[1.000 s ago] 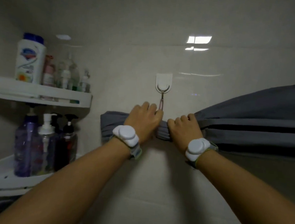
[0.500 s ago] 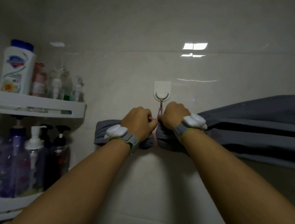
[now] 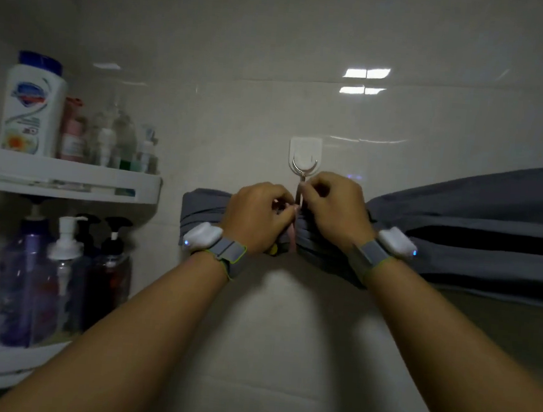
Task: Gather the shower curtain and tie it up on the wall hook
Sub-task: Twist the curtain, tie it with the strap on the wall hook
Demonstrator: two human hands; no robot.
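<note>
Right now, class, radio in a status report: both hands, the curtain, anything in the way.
Left hand and right hand pinching a pink tie below the wall hook. Grey curtain bunched, knot not visible. Nothing in the way.

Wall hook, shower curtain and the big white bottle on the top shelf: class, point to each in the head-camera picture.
wall hook [image 3: 305, 154], head view, on its white backing plate.
shower curtain [image 3: 479, 220], head view, on the grey folds right of the hands.
white bottle [image 3: 30, 109], head view, on its label.

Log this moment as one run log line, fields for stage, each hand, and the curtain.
stage: tying | left hand: pinching pink tie | right hand: on tie below wall hook | shower curtain: gathered, knot unconfirmed
</note>
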